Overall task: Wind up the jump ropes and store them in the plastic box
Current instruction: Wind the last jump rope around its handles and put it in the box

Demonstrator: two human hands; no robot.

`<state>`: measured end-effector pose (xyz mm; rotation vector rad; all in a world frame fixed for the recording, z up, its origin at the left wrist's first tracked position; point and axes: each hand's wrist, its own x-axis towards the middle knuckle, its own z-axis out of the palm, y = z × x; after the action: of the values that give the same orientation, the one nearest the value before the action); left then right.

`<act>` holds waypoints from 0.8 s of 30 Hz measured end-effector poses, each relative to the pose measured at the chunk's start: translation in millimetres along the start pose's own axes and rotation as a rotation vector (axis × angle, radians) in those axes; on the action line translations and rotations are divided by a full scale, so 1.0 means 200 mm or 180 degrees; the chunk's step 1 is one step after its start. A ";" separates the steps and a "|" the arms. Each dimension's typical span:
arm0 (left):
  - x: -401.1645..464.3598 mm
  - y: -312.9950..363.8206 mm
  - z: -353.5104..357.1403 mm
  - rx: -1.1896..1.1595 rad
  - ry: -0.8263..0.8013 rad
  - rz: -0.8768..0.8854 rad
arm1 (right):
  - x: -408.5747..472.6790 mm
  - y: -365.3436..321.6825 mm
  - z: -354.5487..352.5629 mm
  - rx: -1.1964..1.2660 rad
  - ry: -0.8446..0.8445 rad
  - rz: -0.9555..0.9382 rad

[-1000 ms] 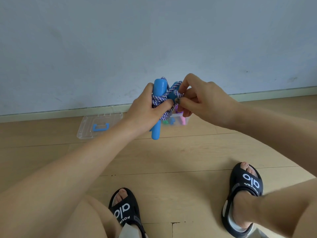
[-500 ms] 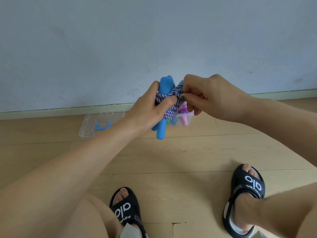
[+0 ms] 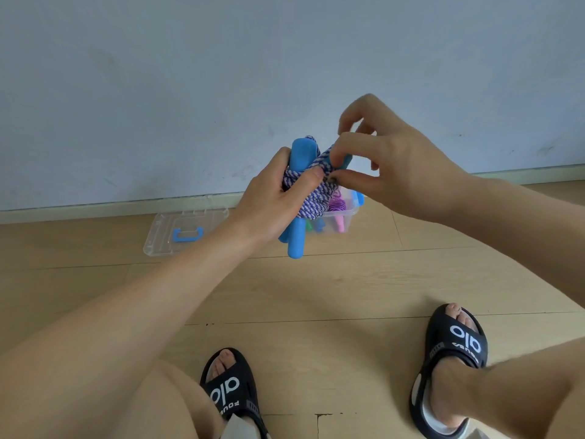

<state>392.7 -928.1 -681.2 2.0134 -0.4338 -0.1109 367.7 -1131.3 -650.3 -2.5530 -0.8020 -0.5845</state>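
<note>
1. The left hand (image 3: 272, 198) grips a wound jump rope (image 3: 308, 191) in the air, above the floor (image 3: 316, 289). Its fingers are curled round the bundle and its thumb presses on the turns of cord from the near side.
2. The jump rope has two blue handles (image 3: 299, 198) that stand nearly upright side by side. A cord with purple and white stripes is wound round their middle. The lower ends of the handles stick out under the left hand, toward 6 o'clock.
3. The right hand (image 3: 395, 166) is at 3 o'clock of the bundle and touches it. Its thumb and one finger pinch the cord at the upper right of the winding. The other fingers are bent and raised above it, and they hold nothing.
4. The plastic box (image 3: 343, 217) stands on the floor close to the wall (image 3: 285, 74), behind and below the bundle. It is clear and it has no lid on. Inside it I can see pink, green and blue pieces, partly hidden by the bundle.
5. The clear lid (image 3: 183, 232) with a blue handle lies flat on the floor at 9 o'clock of the box, apart from it.
6. Two feet in black slippers (image 3: 449, 365) rest on the floor at 6 o'clock, near the bottom edge.
</note>
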 end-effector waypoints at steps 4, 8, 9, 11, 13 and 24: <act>0.00 -0.01 -0.02 0.0133 -0.0108 0.0084 | 0.00 0.00 0.01 -0.0155 -0.0046 -0.0250; -0.01 0.00 -0.04 0.0173 -0.0262 0.0146 | 0.01 -0.02 0.02 -0.0206 -0.0027 -0.0309; -0.01 0.00 -0.04 0.0163 -0.0261 0.0155 | 0.01 -0.03 0.03 -0.0234 -0.0005 -0.0325; 0.00 0.00 -0.04 0.0217 -0.0231 0.0186 | 0.01 -0.05 0.03 -0.0227 0.0067 -0.0286; 0.00 0.00 -0.05 0.0309 -0.0223 0.0227 | 0.01 -0.07 0.03 -0.0164 0.0127 -0.0152; 0.00 0.01 -0.05 0.0514 0.0015 0.0301 | 0.05 -0.08 0.06 -0.0394 0.0112 -0.0112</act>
<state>395.0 -921.3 -674.9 2.1465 -0.5489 -0.0128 368.0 -1109.7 -651.6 -2.6365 -0.8239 -0.7089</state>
